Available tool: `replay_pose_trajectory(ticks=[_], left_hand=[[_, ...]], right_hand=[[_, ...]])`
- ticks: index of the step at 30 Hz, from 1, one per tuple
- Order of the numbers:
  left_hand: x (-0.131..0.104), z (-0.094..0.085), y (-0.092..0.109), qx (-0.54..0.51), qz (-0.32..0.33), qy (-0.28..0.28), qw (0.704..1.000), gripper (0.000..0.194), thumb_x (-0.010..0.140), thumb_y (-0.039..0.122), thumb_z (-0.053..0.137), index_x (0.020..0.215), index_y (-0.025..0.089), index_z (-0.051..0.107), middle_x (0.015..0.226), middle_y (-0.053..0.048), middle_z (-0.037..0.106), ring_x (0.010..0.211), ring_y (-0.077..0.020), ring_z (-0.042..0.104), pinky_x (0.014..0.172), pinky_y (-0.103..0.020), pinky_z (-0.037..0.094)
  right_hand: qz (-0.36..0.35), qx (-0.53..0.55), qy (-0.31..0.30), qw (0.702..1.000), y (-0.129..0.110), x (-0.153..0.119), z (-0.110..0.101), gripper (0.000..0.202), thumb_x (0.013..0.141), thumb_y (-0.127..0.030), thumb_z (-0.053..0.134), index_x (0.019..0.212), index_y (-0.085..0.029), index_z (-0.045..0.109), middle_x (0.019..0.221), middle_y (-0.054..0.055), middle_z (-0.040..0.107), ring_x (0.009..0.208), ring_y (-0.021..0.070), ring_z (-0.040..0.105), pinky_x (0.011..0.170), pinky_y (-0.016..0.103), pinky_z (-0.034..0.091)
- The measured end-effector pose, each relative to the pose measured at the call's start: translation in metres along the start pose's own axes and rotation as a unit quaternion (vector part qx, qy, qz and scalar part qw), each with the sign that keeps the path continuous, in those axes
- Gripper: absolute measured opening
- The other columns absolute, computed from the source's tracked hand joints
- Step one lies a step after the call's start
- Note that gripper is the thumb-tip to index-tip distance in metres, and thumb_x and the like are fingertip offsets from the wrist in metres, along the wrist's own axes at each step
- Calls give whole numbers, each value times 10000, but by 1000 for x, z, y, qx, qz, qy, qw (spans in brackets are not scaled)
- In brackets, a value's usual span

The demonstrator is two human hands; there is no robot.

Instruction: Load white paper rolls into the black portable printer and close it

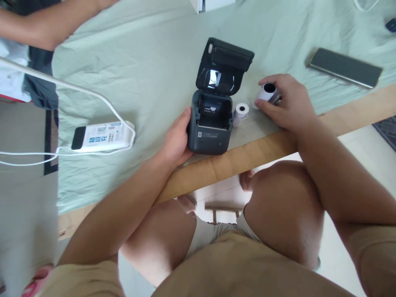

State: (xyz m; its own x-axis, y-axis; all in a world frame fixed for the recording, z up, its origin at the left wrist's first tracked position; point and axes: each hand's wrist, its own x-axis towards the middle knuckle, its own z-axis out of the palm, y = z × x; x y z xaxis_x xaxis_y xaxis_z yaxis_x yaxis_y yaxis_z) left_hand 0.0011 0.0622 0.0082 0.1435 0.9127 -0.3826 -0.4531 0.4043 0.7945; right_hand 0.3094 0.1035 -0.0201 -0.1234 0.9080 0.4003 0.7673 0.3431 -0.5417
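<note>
A small dark label printer stands near the table's front edge, its lid swung up and its paper bay bare inside. My left hand is against the printer's left side, thumb along the casing; the other fingers are mostly hidden. To the right, my right hand is closed around a white paper roll with a dark core, lying on the cloth. Between that roll and the printer, a smaller white paper roll stands beside the casing.
A dark phone lies at the right. On the left sits a white power strip with white cables. Another person's arm reaches in at the upper left. A pale green cloth covers the table, whose wooden edge shows.
</note>
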Motion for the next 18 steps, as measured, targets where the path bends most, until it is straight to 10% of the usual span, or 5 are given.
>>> replay_pose_trajectory(ticks=[10, 18], left_hand=[[-3, 4, 4, -23, -20, -3, 1000, 372, 1125, 462, 586, 920, 226, 787, 954, -42, 852, 1157, -272, 817, 1036, -391, 656], [-6, 10, 7, -54, -26, 10, 998, 405, 1164, 396, 505, 901, 192, 737, 930, -60, 852, 1213, -253, 803, 1091, -361, 624]], right_hand=[[-11, 45, 147, 988, -55, -14, -23, 386, 942, -627, 780, 1223, -401, 644, 1251, 72, 708, 1104, 353, 735, 938, 565, 650], [-84, 0, -18, 996, -150, -9, -27, 321, 960, -370, 710, 1267, -387, 618, 1280, -5, 756, 1147, 286, 781, 1002, 504, 646]])
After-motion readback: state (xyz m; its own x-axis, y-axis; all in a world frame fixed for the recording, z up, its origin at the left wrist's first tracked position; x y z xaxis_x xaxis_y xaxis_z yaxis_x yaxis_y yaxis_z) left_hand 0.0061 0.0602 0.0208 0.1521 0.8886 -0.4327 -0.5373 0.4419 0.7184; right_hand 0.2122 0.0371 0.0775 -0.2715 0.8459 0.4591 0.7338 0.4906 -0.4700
